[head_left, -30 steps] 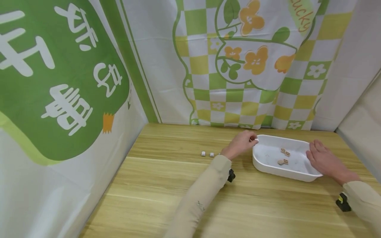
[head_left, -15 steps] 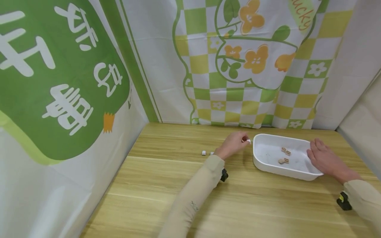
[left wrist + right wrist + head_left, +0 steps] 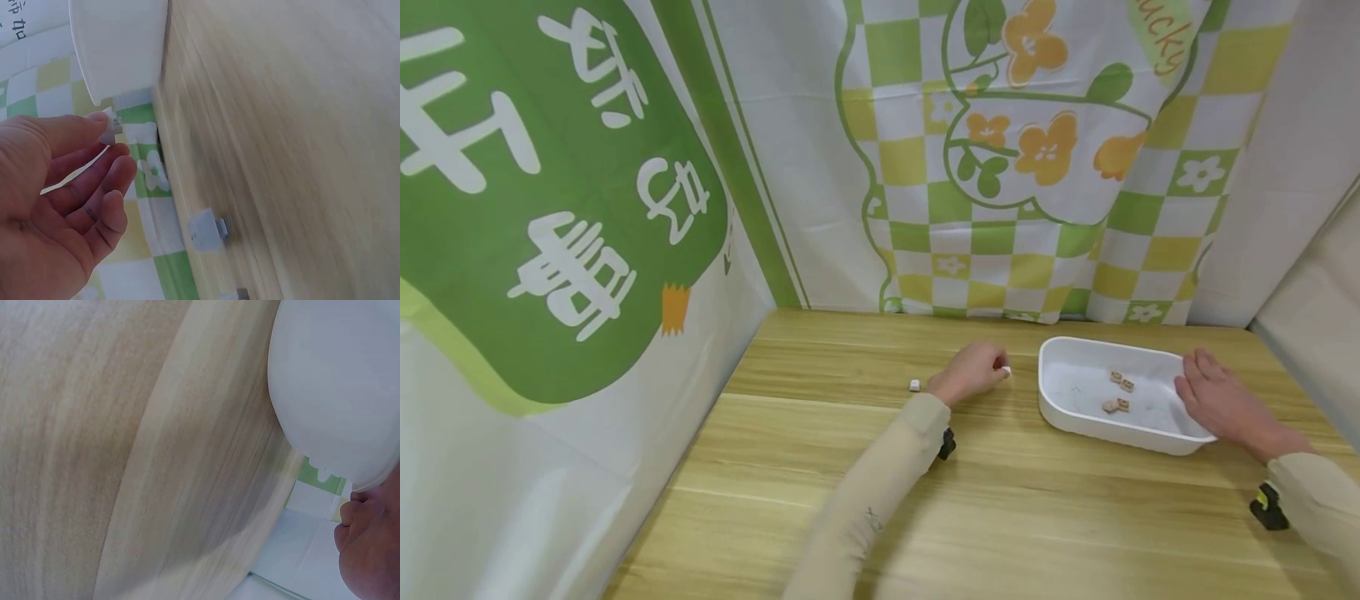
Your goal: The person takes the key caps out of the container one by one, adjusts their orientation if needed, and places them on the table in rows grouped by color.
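Between thumb and fingertips, my left hand (image 3: 972, 372) pinches a small white keycap (image 3: 110, 128), held above the table left of a white tray (image 3: 1112, 439). A second white keycap (image 3: 914, 385) lies on the table left of that wrist. In the left wrist view, two keycaps rest on the table, one whole (image 3: 206, 231) and another (image 3: 234, 295) cut off at the bottom edge. My right hand (image 3: 1223, 402) rests on the tray's right end with its fingers extended. Several small brown keycaps (image 3: 1123, 405) lie inside the tray.
The wooden table (image 3: 1030, 517) meets a patterned curtain (image 3: 985, 242) at its back edge. A green and white cloth (image 3: 572, 250) hangs along the left side.
My left hand has moved left, from the tray's left rim to over the table, still pinching the white keycap. The right hand stays on the tray.
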Demonstrator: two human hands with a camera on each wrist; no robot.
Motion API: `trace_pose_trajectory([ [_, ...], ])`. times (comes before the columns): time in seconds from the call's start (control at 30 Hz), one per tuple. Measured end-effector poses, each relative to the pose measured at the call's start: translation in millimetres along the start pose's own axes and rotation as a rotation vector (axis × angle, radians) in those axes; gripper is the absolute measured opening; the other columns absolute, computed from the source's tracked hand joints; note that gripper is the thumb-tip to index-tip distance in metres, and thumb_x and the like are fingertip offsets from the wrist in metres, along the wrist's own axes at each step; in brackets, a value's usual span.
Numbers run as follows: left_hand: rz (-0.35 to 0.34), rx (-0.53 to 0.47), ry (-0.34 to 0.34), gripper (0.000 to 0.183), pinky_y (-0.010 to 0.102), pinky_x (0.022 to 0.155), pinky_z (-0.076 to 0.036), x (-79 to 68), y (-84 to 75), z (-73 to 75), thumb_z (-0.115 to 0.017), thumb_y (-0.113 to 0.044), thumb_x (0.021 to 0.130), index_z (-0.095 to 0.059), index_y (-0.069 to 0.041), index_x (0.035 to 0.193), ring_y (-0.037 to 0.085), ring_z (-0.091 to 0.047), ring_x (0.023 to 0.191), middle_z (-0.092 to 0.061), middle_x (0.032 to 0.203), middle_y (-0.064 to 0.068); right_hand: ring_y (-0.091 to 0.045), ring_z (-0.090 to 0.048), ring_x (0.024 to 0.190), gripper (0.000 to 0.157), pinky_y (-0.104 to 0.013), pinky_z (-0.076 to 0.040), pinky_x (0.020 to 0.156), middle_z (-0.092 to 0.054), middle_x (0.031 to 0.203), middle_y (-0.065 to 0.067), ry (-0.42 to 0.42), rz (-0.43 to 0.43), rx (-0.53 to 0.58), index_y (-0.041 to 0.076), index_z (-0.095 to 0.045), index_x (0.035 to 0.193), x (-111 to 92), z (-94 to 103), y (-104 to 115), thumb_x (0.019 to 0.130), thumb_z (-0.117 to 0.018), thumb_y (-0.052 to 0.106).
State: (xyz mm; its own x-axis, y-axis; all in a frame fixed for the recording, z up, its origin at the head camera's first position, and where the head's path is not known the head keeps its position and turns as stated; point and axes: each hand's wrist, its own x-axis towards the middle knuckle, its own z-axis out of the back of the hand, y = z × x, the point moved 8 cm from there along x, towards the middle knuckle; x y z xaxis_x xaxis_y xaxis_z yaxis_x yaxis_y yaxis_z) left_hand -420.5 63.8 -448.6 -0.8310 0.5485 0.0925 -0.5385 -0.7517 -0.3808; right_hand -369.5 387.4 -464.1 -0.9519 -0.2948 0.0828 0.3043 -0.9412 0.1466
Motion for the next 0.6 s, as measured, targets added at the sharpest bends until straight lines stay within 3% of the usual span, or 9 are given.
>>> trace_pose_trajectory([
  [0.2, 0.016, 0.018, 0.058, 0.014, 0.018, 0.065, -0.044, -6.9, 6.7, -1.9, -0.062, -0.024, 0.097, -0.069, -0.013, 0.101, 0.007, -0.055, 0.076, -0.067, 0.091, -0.003, -0.060, -0.013, 0.139, 0.064, -0.067, -0.015, 0.114, -0.016, 0.143, -0.051, -0.017, 0.012, 0.008, -0.028, -0.023, 0.138, 0, 0.2, 1, 0.108, -0.021, 0.027],
  [0.37, 0.022, 0.012, 0.076, 0.011, 0.019, 0.062, -0.042, -11.5, 13.6, -1.8, -0.063, -0.024, 0.096, -0.069, -0.014, 0.096, 0.008, -0.052, 0.073, -0.064, 0.085, -0.004, -0.062, -0.020, 0.135, 0.062, -0.068, -0.020, 0.111, -0.022, 0.140, -0.052, -0.026, 0.022, -0.021, -0.030, -0.026, 0.135, 0, 0.5, 2, 0.108, -0.022, 0.025],
  [0.6, 0.022, 0.019, 0.099, 0.011, 0.019, 0.066, -0.043, -16.8, 21.6, -3.9, -0.064, -0.023, 0.096, -0.070, -0.014, 0.098, 0.007, -0.053, 0.076, -0.066, 0.090, -0.004, -0.062, -0.017, 0.136, 0.062, -0.068, -0.019, 0.111, -0.019, 0.140, -0.053, -0.019, 0.014, 0.000, -0.030, -0.024, 0.136, -1, 2.4, 3, 0.108, -0.021, 0.026],
])
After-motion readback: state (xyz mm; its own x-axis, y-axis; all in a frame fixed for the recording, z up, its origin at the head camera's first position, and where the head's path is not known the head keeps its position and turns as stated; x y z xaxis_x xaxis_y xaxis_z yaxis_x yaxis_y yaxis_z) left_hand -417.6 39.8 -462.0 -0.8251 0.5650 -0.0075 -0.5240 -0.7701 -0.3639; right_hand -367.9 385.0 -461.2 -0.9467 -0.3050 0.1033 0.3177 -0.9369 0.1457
